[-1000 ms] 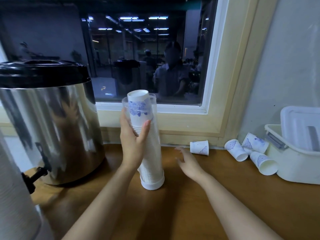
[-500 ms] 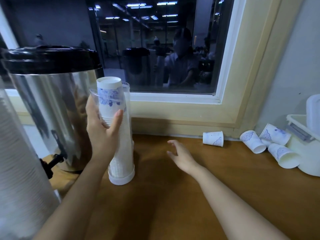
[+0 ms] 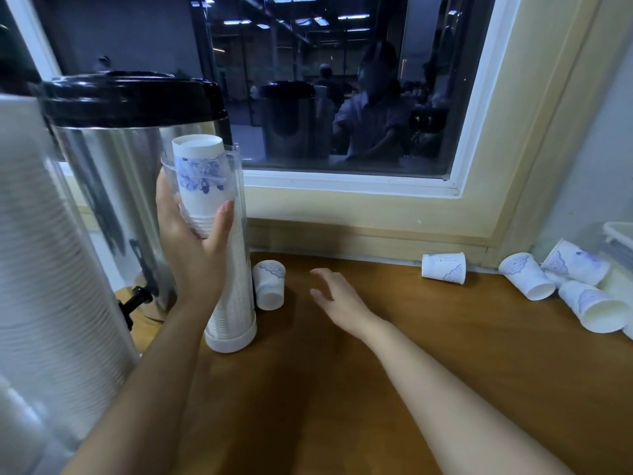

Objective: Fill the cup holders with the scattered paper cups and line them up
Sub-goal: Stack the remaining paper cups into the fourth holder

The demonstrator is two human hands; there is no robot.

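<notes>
Five loose cups now show: a near cup (image 3: 270, 286), newly in view, lies just right of the cup holder (image 3: 236, 296) base; four others (image 3: 525, 281) lie well right of it. The left hand (image 3: 191, 255) grips its tube; the right hand (image 3: 337, 296) hovers spread and empty, likely to take the near cup next.

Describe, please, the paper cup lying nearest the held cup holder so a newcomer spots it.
Find the steel urn with a black lid at left; the clear plastic cup holder stands beside it. The white paper cup with blue print lies alone by the holder's base; the other loose cups lie far right.
</notes>
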